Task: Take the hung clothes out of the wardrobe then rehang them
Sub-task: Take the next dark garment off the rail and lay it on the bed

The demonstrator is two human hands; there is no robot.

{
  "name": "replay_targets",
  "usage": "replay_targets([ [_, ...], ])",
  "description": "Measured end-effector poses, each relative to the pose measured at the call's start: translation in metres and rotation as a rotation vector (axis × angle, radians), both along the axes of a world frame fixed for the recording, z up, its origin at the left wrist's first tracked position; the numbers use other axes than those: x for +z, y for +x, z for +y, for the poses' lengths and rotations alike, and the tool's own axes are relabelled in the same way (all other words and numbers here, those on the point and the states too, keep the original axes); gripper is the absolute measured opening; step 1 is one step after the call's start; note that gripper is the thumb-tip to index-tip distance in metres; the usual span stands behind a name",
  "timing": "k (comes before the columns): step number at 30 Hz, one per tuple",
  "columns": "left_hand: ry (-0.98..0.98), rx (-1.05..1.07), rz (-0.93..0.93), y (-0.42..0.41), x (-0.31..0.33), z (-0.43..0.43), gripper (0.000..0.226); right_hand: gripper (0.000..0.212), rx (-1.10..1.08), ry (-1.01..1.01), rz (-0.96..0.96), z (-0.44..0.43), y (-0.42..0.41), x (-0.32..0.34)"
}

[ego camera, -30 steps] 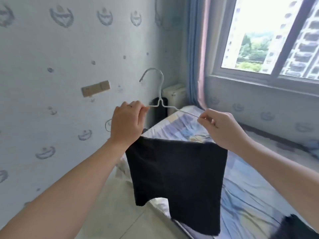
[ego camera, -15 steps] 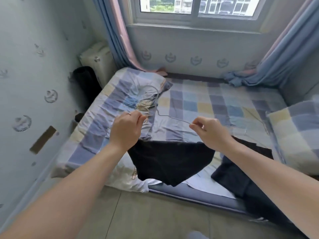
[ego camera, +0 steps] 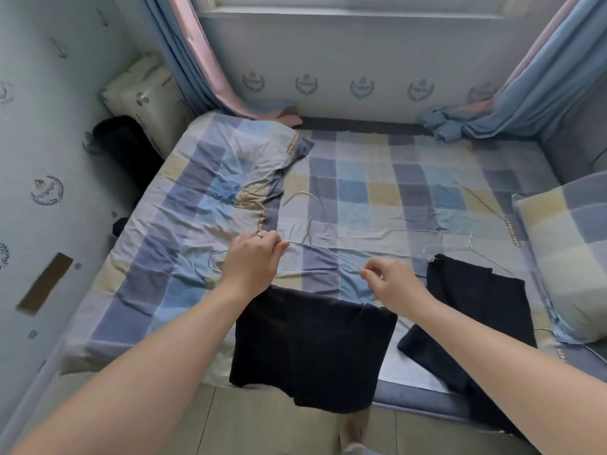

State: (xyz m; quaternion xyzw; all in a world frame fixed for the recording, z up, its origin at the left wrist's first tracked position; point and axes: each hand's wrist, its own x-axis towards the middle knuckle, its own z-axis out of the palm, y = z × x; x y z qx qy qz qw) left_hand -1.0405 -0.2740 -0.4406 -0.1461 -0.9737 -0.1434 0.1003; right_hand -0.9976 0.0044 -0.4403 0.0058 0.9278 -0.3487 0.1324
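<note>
- Fingers of my left hand are pinched on one shoulder of the wire hanger. My right hand, at 3 o'clock from it, pinches the other shoulder.
- My black shorts drape from its bar, hanging over the bed edge at 6 o'clock.
- The thin wire could slip my pinch, and tilting it would slide the shorts onto the floor.
- Its hook points to 12 o'clock and could catch on the bed.
</note>
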Motion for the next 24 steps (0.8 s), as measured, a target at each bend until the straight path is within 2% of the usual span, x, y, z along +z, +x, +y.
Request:
replay_targets([
  [6, -0.075, 0.002, -0.197, -0.064, -0.060, 0.027, 0.040, 0.022, -0.013, 0.070, -0.096, 0.023, -0.074, -0.070],
  [11, -0.065, -0.007, -0.367, -0.124, -0.134, 0.041, 0.032, 0.020, -0.059, 0.140, -0.178, 0.032, -0.136, -0.143],
  [16, -0.031, 0.005, -0.409, -0.183, -0.217, 0.053, 0.032, 0.017, -0.124, 0.195, -0.207, 0.037, -0.186, -0.224],
  [24, 0.008, -0.031, -0.402, -0.284, -0.348, 0.073, 0.032, 0.019, -0.173, 0.213, -0.063, 0.056, -0.273, -0.363],
])
